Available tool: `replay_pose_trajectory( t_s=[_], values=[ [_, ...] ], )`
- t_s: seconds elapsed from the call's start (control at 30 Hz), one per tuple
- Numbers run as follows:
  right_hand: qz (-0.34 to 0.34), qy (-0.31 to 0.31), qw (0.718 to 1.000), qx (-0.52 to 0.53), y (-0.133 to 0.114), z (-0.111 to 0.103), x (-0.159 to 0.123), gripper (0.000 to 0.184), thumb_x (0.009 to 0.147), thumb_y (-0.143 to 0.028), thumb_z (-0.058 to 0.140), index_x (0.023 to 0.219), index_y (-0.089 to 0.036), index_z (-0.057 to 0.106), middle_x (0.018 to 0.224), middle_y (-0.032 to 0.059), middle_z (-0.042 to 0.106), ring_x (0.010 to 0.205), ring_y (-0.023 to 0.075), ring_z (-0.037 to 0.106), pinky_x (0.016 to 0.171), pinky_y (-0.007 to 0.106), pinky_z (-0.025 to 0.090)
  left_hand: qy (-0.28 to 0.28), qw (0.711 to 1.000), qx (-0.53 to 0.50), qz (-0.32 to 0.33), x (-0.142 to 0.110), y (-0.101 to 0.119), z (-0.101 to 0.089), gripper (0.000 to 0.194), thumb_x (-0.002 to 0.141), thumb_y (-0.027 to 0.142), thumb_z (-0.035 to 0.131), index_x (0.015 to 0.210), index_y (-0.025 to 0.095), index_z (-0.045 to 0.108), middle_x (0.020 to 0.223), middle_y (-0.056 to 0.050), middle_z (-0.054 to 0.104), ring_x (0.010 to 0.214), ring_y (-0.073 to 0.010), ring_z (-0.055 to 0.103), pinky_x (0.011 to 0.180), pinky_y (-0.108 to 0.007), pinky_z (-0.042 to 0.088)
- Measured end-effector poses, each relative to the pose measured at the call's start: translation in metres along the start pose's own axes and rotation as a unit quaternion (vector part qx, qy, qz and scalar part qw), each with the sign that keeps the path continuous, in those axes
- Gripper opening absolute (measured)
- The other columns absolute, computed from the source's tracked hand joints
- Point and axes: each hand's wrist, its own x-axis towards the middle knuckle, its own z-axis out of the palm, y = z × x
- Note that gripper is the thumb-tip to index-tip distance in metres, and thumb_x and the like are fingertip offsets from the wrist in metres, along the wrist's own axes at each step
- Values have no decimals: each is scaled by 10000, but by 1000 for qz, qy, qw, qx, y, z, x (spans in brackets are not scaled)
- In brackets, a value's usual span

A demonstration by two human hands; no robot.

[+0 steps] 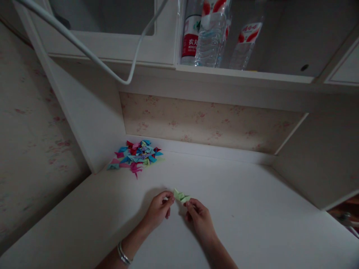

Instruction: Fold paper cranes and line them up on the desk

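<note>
A small light-green piece of folded paper (181, 195), like an origami figure, is held up over the white desk. My right hand (199, 219) pinches its right end between thumb and fingers. At the paper's left end, the thumb and forefinger of my left hand (159, 209) are closed in a pinch on its edge. Farther back on the left lies a pile of folded paper figures (134, 155) in blue, pink, red, purple and green, some with pointed tips.
The white desk (252, 209) runs back to a wall with flowered paper (190, 119). Overhead, a shelf (241, 74) holds several plastic bottles (210, 37). A white bent tube (92, 56) crosses at the upper left. Side panels (84, 112) close in the desk.
</note>
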Motion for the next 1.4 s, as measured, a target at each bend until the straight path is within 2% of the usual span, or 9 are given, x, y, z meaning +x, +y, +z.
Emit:
replay_pose_trajectory(
  t_s=[0.2, 0.37, 0.5, 0.67, 0.93, 1.13, 1.4],
  values=[
    [-9, 23, 999, -31, 4, -2, 2, 404, 828, -543, 553, 863, -144, 607, 497, -30, 497, 444, 96, 408, 434, 213, 291, 4, 1000, -1, -14, 0, 6, 1, 404, 778, 540, 559, 845, 144, 593, 434, 88, 414, 360, -74, 374, 367, -182, 279],
    [-13, 22, 999, -37, 9, -4, 3, 400, 834, -544, 546, 853, -148, 596, 482, -50, 437, 427, 85, 358, 414, 209, 253, -8, 1000, 21, 2, -2, 12, 1, 406, 783, 513, 575, 888, 127, 644, 455, 88, 402, 370, -63, 329, 375, -185, 247],
    [-17, 11, 999, -30, 11, -5, 4, 384, 835, -533, 552, 851, -151, 588, 500, -63, 395, 431, 78, 331, 411, 208, 234, -5, 999, 44, 27, -2, 10, 2, 350, 805, 452, 575, 864, 119, 664, 537, 43, 510, 442, -75, 389, 438, -190, 301],
    [-13, 7, 999, -38, 9, -4, 2, 376, 845, -524, 545, 859, -152, 591, 497, -63, 396, 434, 77, 323, 413, 209, 221, -11, 995, 68, 73, -1, 8, 0, 321, 832, 416, 559, 854, 118, 677, 756, -36, 642, 639, -122, 521, 591, -207, 394],
    [1, 0, 1000, 12, 4, -3, 2, 383, 802, -515, 614, 914, -149, 627, 518, -55, 429, 457, 78, 348, 431, 212, 251, 6, 994, 75, 83, 0, 6, -4, 336, 838, 438, 549, 832, 125, 671, 768, -45, 650, 690, -146, 565, 634, -214, 428],
    [3, -2, 1000, -13, 6, -4, 2, 382, 809, -515, 606, 897, -145, 638, 495, -59, 411, 446, 76, 339, 426, 214, 239, 1, 994, 70, 80, 2, 0, -4, 352, 825, 461, 557, 858, 139, 693, 846, -63, 691, 732, -161, 597, 658, -219, 445],
    [0, 4, 1000, -20, 4, -3, 3, 382, 809, -521, 602, 874, -147, 638, 497, -52, 423, 444, 79, 361, 423, 212, 253, 4, 994, 85, 74, 3, -1, -4, 335, 835, 432, 554, 899, 142, 710, 844, -66, 699, 732, -165, 601, 658, -228, 442]
  ],
)
